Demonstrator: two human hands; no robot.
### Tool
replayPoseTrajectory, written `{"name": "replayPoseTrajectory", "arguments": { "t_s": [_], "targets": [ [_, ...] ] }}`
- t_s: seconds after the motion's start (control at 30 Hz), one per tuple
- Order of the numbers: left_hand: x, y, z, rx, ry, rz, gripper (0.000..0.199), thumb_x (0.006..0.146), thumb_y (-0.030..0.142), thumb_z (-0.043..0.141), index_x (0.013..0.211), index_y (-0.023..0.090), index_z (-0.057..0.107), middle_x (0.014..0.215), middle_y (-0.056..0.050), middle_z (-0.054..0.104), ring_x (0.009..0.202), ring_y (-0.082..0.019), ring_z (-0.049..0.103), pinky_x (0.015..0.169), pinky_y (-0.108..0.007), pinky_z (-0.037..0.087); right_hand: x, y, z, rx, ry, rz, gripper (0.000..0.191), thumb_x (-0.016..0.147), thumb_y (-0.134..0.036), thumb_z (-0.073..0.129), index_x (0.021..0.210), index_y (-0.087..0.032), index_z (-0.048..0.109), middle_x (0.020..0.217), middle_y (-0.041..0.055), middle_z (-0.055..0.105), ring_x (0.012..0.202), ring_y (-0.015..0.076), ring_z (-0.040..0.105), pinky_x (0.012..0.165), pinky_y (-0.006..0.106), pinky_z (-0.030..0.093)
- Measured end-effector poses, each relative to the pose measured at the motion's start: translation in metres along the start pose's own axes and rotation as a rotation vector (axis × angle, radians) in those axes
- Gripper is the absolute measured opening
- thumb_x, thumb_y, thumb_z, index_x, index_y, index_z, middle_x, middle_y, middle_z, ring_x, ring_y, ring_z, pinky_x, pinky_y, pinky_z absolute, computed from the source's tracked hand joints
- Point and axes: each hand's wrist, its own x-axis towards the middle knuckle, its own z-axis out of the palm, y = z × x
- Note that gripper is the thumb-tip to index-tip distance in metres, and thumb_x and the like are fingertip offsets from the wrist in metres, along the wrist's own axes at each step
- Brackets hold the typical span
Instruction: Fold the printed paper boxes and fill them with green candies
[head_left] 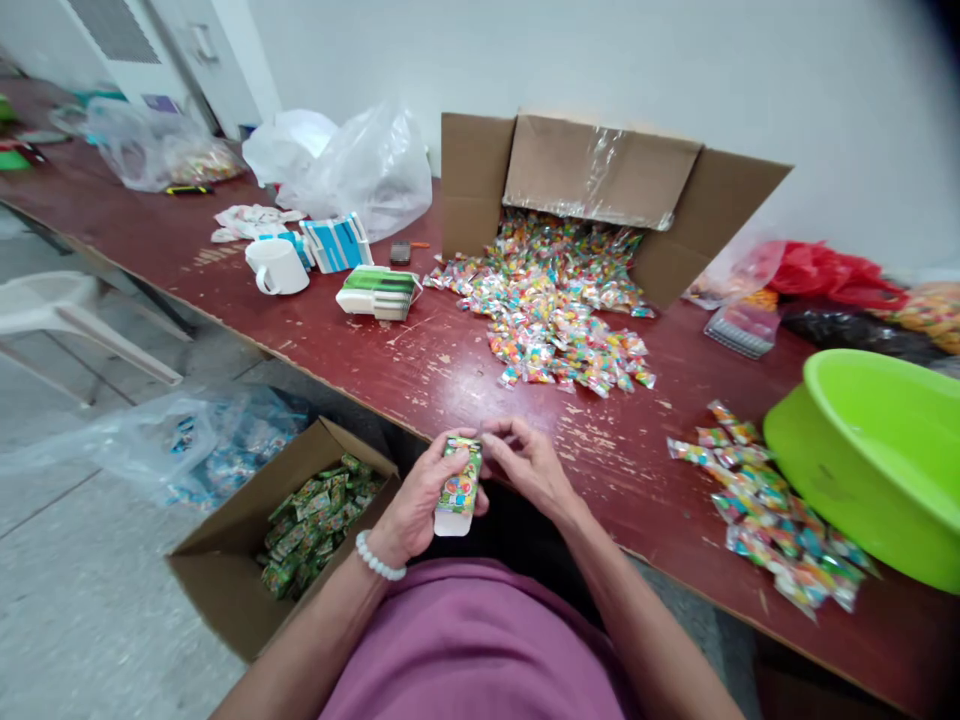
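Sitting on the floor at far left, an open cardboard box (225,575) holds a layer of small green packets (315,525). Above it, on the red bench (420,365): a white mug (276,266), a blue-striped carton (337,242) and a green-striped carton (379,291). At centre the left hand (416,505) — white bead bracelet (379,560) at the wrist — has its grip closed round a small green box (459,485), held upright just off the bench edge. The right hand (529,462) touches the box's top end, fingertips pinched there. Beyond, a tipped brown carton (600,170) spills a heap of wrapped candies (559,305). Further right, a smaller candy pile (772,510) lies just beside a lime-green basin (874,455).
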Motion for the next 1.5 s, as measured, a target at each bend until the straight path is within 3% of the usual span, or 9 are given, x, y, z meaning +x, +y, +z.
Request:
{"name": "replayPoseTrajectory", "arguments": {
  "t_s": [0.17, 0.3, 0.43, 0.57, 0.67, 0.83, 1.1, 1.27, 1.5],
  "targets": [
    [-0.006, 0.006, -0.012, 0.001, 0.084, -0.013, 0.035, 0.076, 0.029, 0.082, 0.102, 0.017, 0.062, 0.098, -0.008, 0.072, 0.075, -0.015, 0.066, 0.067, -0.027, 0.055, 0.073, 0.030, -0.016, -0.512, 0.201, -0.113, 0.037, 0.085, -0.025, 0.066, 0.121, -0.015, 0.063, 0.133, 0.0180, 0.062, 0.123, 0.0335, 0.052, 0.103, 0.049, 0.040],
    [-0.021, -0.005, -0.041, 0.110, 0.041, -0.095, 0.038, 0.068, 0.022, 0.086, 0.097, 0.018, 0.062, 0.083, 0.000, 0.064, 0.071, -0.013, 0.060, 0.068, -0.026, 0.050, 0.073, 0.047, -0.005, -0.524, 0.175, -0.094, 0.020, 0.085, -0.020, 0.065, 0.104, -0.017, 0.069, 0.122, 0.0178, 0.068, 0.118, 0.0364, 0.053, 0.099, 0.053, 0.039],
    [-0.035, 0.001, -0.085, 0.443, -0.014, -0.134, 0.047, 0.068, 0.027, 0.084, 0.111, 0.020, 0.066, 0.089, 0.000, 0.062, 0.079, -0.015, 0.059, 0.070, -0.024, 0.046, 0.050, 0.055, -0.003, -0.387, 0.217, -0.068, 0.013, 0.090, -0.023, 0.058, 0.095, -0.019, 0.070, 0.102, 0.0145, 0.073, 0.103, 0.0292, 0.060, 0.097, 0.046, 0.044],
    [-0.040, 0.025, -0.109, 0.813, -0.290, -0.290, 0.038, 0.070, 0.033, 0.080, 0.105, 0.021, 0.073, 0.088, -0.001, 0.066, 0.080, -0.018, 0.059, 0.069, -0.024, 0.043, 0.039, 0.053, -0.015, -0.175, 0.338, 0.010, 0.031, 0.097, -0.038, 0.047, 0.109, -0.017, 0.067, 0.099, 0.0108, 0.073, 0.088, 0.0223, 0.067, 0.081, 0.039, 0.054],
    [-0.038, 0.032, -0.103, 0.791, -0.354, -0.310, 0.027, 0.072, 0.033, 0.076, 0.095, 0.020, 0.071, 0.087, -0.001, 0.068, 0.080, -0.019, 0.060, 0.067, -0.023, 0.044, 0.031, 0.040, -0.018, 0.125, 0.348, 0.123, 0.042, 0.093, -0.050, 0.053, 0.114, -0.016, 0.065, 0.094, 0.0075, 0.073, 0.073, 0.0178, 0.068, 0.062, 0.031, 0.056],
    [-0.025, 0.026, -0.068, 0.388, -0.116, -0.177, 0.032, 0.073, 0.030, 0.071, 0.098, 0.019, 0.055, 0.089, -0.004, 0.067, 0.069, -0.017, 0.066, 0.059, -0.024, 0.047, 0.010, 0.003, -0.011, 0.644, 0.276, 0.390, 0.044, 0.066, -0.046, 0.084, 0.097, -0.017, 0.071, 0.082, 0.0019, 0.072, 0.062, 0.0130, 0.065, 0.053, 0.024, 0.051],
    [-0.019, 0.020, -0.025, 0.370, -0.151, -0.099, 0.031, 0.076, 0.022, 0.067, 0.106, 0.020, 0.059, 0.095, -0.003, 0.062, 0.080, -0.015, 0.057, 0.065, -0.027, 0.056, -0.014, -0.022, 0.000, 0.358, 0.214, 0.198, 0.021, 0.079, -0.038, 0.074, 0.087, -0.019, 0.073, 0.076, 0.0022, 0.074, 0.066, 0.0158, 0.065, 0.065, 0.028, 0.052],
    [-0.022, 0.012, -0.017, 0.371, -0.094, -0.092, 0.035, 0.069, 0.016, 0.061, 0.104, 0.023, 0.061, 0.095, -0.002, 0.060, 0.082, -0.016, 0.056, 0.061, -0.025, 0.056, -0.023, -0.021, 0.004, 0.143, 0.180, 0.063, 0.014, 0.087, -0.032, 0.064, 0.090, -0.021, 0.073, 0.079, 0.0022, 0.073, 0.066, 0.0164, 0.064, 0.064, 0.029, 0.051],
    [-0.022, 0.007, -0.013, 0.367, -0.050, -0.013, 0.038, 0.071, 0.017, 0.060, 0.108, 0.023, 0.061, 0.102, -0.003, 0.061, 0.087, -0.017, 0.057, 0.061, -0.023, 0.057, -0.022, -0.024, 0.002, -0.228, 0.327, -0.307, 0.019, 0.092, -0.023, 0.055, 0.081, -0.025, 0.071, 0.074, 0.0058, 0.070, 0.072, 0.0210, 0.062, 0.073, 0.035, 0.048]
  ]
}}
